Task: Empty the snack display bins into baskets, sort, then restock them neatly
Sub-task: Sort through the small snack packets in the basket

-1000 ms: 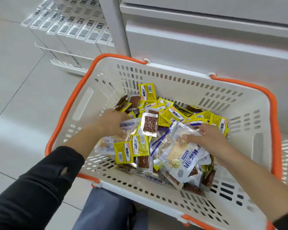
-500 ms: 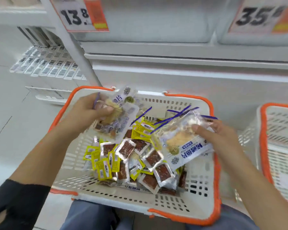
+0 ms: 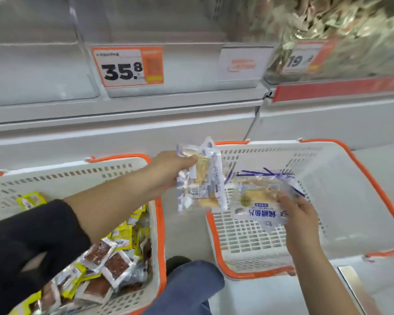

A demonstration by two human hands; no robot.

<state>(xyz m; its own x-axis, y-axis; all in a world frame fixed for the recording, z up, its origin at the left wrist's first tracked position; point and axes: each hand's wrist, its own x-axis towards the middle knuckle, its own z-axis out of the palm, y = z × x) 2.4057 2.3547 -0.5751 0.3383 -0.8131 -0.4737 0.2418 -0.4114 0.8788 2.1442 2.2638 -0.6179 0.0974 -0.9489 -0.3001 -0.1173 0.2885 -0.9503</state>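
Packets (image 3: 200,180) look light, soft and crinkly; edges seem easiest to pinch. Left hand (image 3: 168,171) pinches some, right hand (image 3: 298,214) pinches more over the empty basket (image 3: 341,201).

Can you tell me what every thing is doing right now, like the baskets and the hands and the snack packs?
Left basket: holds a heap of mixed snacks.
Right basket: no snacks lying in it.
Left hand: grips blue-white packs, held up.
Right hand: grips another blue-white pack above the right basket.
Bin above the 35.8 tag: looks empty.
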